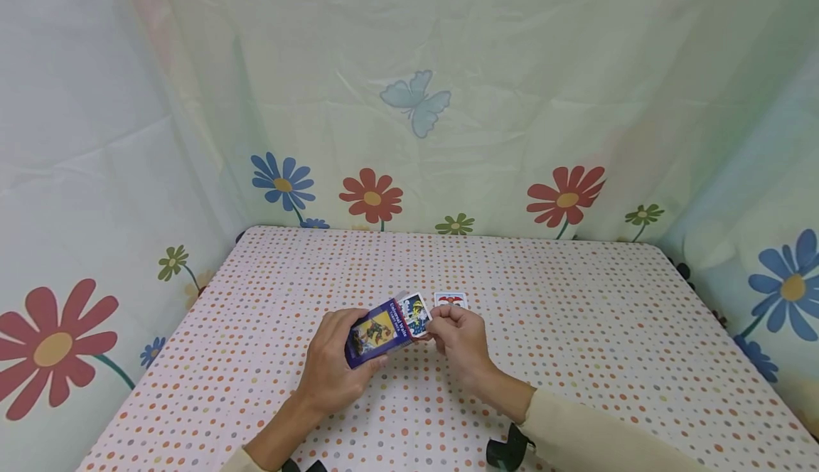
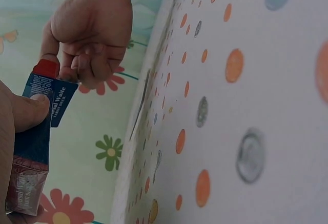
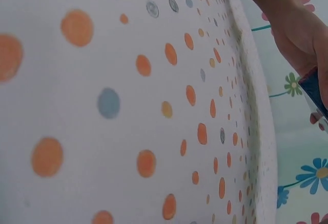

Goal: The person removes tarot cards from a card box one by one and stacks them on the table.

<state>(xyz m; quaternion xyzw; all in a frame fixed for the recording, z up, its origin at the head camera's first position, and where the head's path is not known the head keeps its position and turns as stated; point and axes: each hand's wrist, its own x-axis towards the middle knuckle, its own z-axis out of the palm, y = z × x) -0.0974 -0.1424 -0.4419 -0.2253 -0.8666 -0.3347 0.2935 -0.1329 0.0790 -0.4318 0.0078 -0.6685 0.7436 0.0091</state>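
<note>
A dark blue and purple tarot card box (image 1: pixel 377 335), with a yellow picture and white lettering on its front, is tilted above the table in my left hand (image 1: pixel 333 365). The thumb lies along its lower side. A picture card (image 1: pixel 414 314) sticks partway out of the box's end. My right hand (image 1: pixel 462 337) pinches the card's outer edge between thumb and curled fingers. In the left wrist view, a red flap-like piece (image 2: pixel 46 68) shows at that end, by the right fingers. Behind the right hand, another card (image 1: pixel 451 299) with a red figure lies on the table, partly hidden.
The table (image 1: pixel 576 358) wears a white cloth with coloured dots. A curtain (image 1: pixel 486 124) printed with flowers and a butterfly hangs behind it and along both sides. A black strap piece (image 1: pixel 508 451) shows near the right wrist.
</note>
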